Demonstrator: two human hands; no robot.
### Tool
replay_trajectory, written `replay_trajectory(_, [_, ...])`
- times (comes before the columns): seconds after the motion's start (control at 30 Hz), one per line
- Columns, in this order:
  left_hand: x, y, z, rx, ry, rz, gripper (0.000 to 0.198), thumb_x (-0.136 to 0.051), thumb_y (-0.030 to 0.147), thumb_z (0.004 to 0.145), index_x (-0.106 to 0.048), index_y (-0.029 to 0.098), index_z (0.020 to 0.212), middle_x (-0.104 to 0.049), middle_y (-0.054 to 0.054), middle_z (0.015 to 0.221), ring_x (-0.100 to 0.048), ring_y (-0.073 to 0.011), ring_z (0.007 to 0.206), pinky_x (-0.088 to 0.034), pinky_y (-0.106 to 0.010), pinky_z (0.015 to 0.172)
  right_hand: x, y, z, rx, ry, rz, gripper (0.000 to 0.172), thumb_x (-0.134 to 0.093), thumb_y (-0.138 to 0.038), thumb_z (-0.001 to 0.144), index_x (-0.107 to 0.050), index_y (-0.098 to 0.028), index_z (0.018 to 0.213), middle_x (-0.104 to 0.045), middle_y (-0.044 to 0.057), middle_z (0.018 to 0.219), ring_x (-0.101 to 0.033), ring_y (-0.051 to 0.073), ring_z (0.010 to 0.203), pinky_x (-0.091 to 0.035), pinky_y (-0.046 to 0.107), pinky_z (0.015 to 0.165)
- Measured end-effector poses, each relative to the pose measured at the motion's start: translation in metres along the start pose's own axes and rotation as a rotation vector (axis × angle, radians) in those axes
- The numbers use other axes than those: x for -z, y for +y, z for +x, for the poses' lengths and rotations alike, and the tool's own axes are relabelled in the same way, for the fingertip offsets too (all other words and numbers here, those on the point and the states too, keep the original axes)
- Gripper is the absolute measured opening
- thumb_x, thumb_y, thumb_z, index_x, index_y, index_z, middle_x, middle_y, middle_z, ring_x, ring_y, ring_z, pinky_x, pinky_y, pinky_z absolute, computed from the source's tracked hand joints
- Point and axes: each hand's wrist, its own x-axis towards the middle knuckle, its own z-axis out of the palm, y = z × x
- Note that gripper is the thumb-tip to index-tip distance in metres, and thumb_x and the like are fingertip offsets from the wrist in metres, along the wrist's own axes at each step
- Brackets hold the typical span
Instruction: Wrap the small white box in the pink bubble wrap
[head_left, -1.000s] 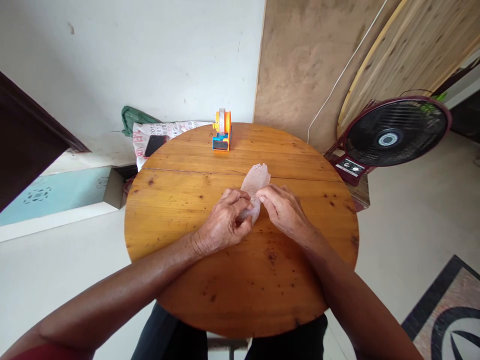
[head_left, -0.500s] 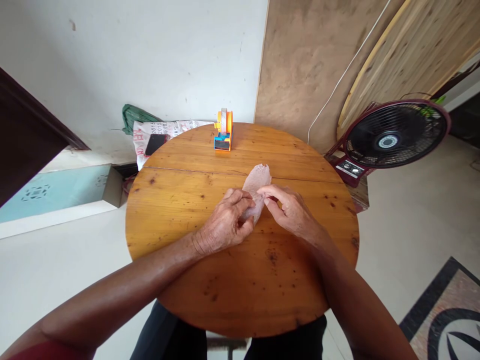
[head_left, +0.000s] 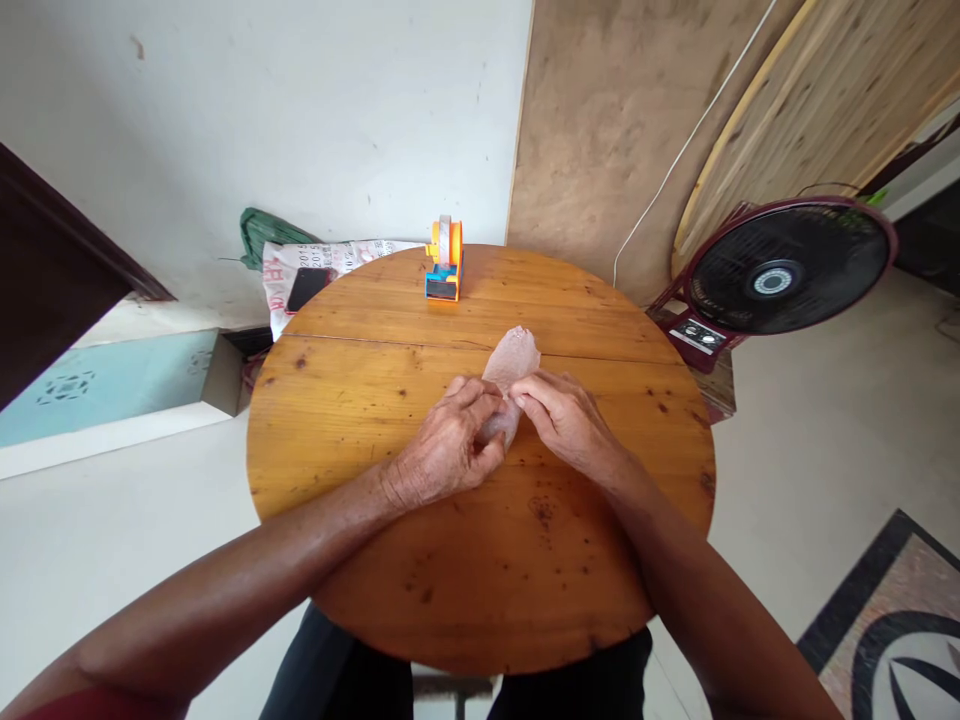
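Note:
A pale pinkish, see-through bundle (head_left: pixel 513 358), textured like bubble wrap, lies on the round wooden table (head_left: pixel 375 420). What it may contain is hidden. My left hand (head_left: pixel 456 432) curls over its near left part, the fingers and thumb holding it from both sides. From the right, my right hand (head_left: pixel 564 415) pinches at the bundle's surface with thumb and index finger, close to the left fingertips. Farther back on the table stands an orange and blue tape dispenser (head_left: pixel 444 262) with a roll of clear tape on it.
A dark red electric fan (head_left: pixel 772 280) stands just beyond the table's right edge. Behind the left edge lie a printed white sack (head_left: pixel 352 257), a dark phone-like object (head_left: pixel 309 288) and a green bag (head_left: pixel 274 230). A white wall and a wooden board rise behind.
My right hand has shifted slightly left along the bundle, and its thumb and index finger have come together. My left hand stays in place on it.

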Motion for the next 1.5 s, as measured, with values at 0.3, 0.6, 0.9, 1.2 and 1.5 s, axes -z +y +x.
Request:
replay_trajectory(0.3, [0.0, -0.003, -0.002, -0.086, -0.03, 0.059, 0.044, -0.051, 0.012, 0.083, -0.058, 0.015, 0.126, -0.051, -0.012, 0.115, -0.047, -0.0248, 0.106, -0.048, -0.04, 0.092, -0.012, 0.013, 0.006, 0.003, 0.031, 0.161, 0.023, -0.047, -0.014, 0.092, -0.068, -0.021, 0.097, -0.068, 0.004, 0.094, -0.062, 0.017, 0.087, -0.045, 0.029, 0.079])
replay_trajectory(0.6, [-0.003, -0.003, -0.004, -0.071, -0.008, 0.075, 0.035, -0.053, 0.013, 0.082, -0.064, 0.014, 0.114, -0.048, -0.012, 0.114, -0.048, -0.024, 0.101, -0.05, -0.038, 0.086, -0.013, 0.017, 0.007, -0.149, 0.167, 0.18, 0.012, -0.053, -0.02, 0.088, -0.063, -0.021, 0.093, -0.064, 0.001, 0.083, -0.06, 0.016, 0.078, -0.047, 0.028, 0.076])
replay_trajectory(0.9, [-0.001, -0.002, -0.005, -0.06, -0.027, 0.067, 0.033, -0.052, 0.014, 0.083, -0.065, 0.014, 0.114, -0.048, -0.014, 0.118, -0.05, -0.0262, 0.105, -0.051, -0.041, 0.087, -0.01, 0.019, 0.005, -0.182, 0.078, 0.221, 0.014, -0.055, -0.015, 0.084, -0.066, -0.022, 0.09, -0.069, 0.001, 0.085, -0.063, 0.016, 0.08, -0.048, 0.027, 0.074])
replay_trajectory(1.2, [0.005, 0.002, -0.001, -0.083, -0.066, 0.148, 0.033, -0.052, 0.014, 0.082, -0.066, 0.015, 0.112, -0.051, -0.014, 0.133, -0.051, -0.0276, 0.108, -0.047, -0.043, 0.093, -0.015, 0.018, 0.009, -0.089, 0.067, 0.185, 0.019, -0.054, -0.016, 0.089, -0.072, -0.021, 0.092, -0.069, 0.004, 0.09, -0.063, 0.017, 0.085, -0.047, 0.029, 0.078])
replay_trajectory(1.5, [0.001, 0.001, 0.0, -0.105, -0.038, 0.174, 0.037, -0.052, 0.013, 0.08, -0.065, 0.016, 0.115, -0.063, -0.009, 0.126, -0.052, -0.0263, 0.105, -0.049, -0.042, 0.091, -0.02, 0.023, 0.009, -0.098, 0.085, 0.19, 0.022, -0.051, -0.017, 0.091, -0.072, -0.022, 0.094, -0.069, 0.004, 0.094, -0.064, 0.017, 0.088, -0.047, 0.03, 0.082])
